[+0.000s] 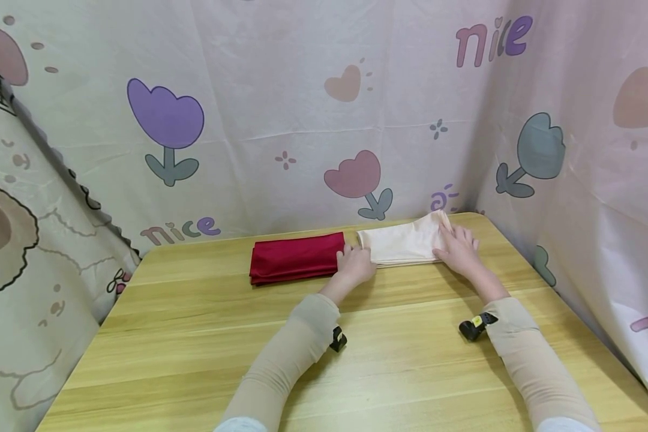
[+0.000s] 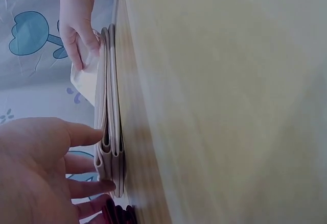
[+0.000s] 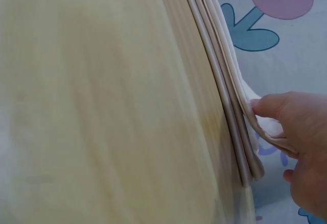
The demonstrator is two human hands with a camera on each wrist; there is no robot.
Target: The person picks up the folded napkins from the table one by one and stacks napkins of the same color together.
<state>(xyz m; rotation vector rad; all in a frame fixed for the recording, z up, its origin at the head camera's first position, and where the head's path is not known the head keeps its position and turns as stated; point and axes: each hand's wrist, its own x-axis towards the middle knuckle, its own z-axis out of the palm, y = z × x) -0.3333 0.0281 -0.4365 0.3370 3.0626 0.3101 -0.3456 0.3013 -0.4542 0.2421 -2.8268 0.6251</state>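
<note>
A cream folded cloth (image 1: 402, 243) lies near the back edge of the table, with several layers stacked in it. My right hand (image 1: 459, 249) holds its right end; the right wrist view shows thumb and fingers pinching the upper layers, raised and bent up off the lower folds (image 3: 232, 109). At the other end, my left hand (image 1: 356, 264) touches the cloth's left edge. Its thumb and fingers look fairly straight against the folds (image 2: 106, 157) in the left wrist view. Just left of that hand sits a dark red folded cloth (image 1: 297, 258), flat in a long rectangle.
The wooden table (image 1: 194, 348) spreads out in front of both cloths. A patterned curtain (image 1: 281, 120) hangs right behind the table's back edge, and another stretch of it (image 1: 615, 228) runs along the right side. Each wrist carries a small black camera (image 1: 472, 328).
</note>
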